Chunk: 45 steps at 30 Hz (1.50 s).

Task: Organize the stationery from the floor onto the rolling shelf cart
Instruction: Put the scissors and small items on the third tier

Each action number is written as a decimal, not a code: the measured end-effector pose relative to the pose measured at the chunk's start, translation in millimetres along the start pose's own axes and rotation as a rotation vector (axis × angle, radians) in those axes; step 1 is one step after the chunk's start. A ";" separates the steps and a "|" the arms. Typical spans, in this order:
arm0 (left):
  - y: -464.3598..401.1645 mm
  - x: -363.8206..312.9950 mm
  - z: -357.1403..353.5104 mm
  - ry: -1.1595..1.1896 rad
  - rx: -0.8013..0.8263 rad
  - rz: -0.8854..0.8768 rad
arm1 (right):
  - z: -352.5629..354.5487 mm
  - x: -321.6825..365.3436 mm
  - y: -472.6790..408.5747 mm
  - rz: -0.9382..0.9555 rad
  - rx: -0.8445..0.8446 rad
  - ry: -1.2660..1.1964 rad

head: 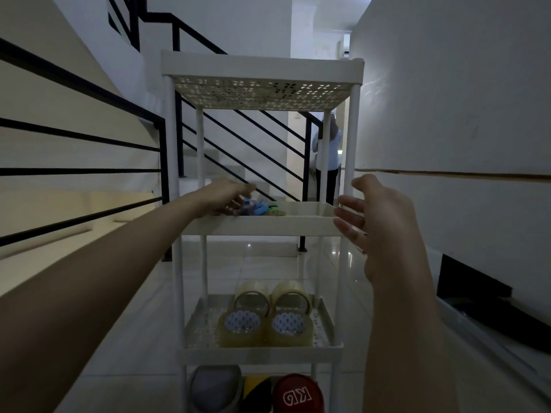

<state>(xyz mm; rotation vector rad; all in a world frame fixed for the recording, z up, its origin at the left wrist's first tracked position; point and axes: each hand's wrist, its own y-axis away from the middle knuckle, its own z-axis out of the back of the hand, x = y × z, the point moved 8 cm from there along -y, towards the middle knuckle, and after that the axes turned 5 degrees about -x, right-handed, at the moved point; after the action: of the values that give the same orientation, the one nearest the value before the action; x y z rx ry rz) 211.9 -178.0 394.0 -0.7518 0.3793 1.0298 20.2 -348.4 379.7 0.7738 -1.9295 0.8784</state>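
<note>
Hands: left (222,196) in cart (262,225) tray, right (375,222) spread beside.

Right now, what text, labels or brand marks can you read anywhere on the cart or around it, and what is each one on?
"KD", seen upside down: white letters on the red round lid at the cart's bottom.
Tape roll cores: a blue dotted print, no letters readable.
Small colourful items on the middle shelf: too small and dim to read.
Nothing else is legible.
</note>
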 end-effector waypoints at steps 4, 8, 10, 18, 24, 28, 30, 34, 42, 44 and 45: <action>5.8 -1.7 -7.1 -0.074 0.159 -0.007 | 4.1 -1.3 -2.2 0.007 -0.033 -0.001; 5.7 -6.1 -9.0 -0.207 0.156 -0.058 | 3.8 -2.8 -2.6 0.005 -0.047 -0.006; 3.8 -7.0 -11.6 -0.241 0.119 -0.082 | 2.0 -3.7 -2.3 0.000 -0.040 -0.010; 0.7 -6.2 -14.5 -0.087 0.083 -0.074 | 9.3 1.1 -4.4 0.004 -0.056 -0.015; 0.1 -25.4 -39.3 -0.237 0.129 -0.096 | 5.6 -3.5 -4.6 -0.007 -0.050 -0.012; -5.6 -33.7 -47.0 -0.290 0.110 -0.113 | 0.5 -4.9 -3.4 0.000 -0.039 -0.010; -8.5 -33.1 -50.9 -0.304 0.138 -0.118 | 0.5 -3.6 -3.2 0.007 -0.034 -0.015; -9.3 -29.0 -50.6 -0.289 0.158 -0.117 | 2.5 -0.8 -2.9 0.013 -0.033 -0.008; -1.6 -27.8 -32.4 -0.280 0.054 -0.083 | 3.1 5.3 0.3 0.029 -0.035 -0.001; 0.2 -27.1 -30.7 -0.313 0.052 -0.084 | 3.0 6.3 1.1 0.030 -0.036 0.002; 0.3 -27.1 -30.3 -0.344 0.054 -0.085 | 3.1 6.8 1.5 0.032 -0.037 0.004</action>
<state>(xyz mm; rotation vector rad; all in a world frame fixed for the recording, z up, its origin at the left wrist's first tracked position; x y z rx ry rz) 200.3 -216.8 389.3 -0.5251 0.0770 1.0418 14.6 -351.3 384.1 0.7204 -1.9545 0.8605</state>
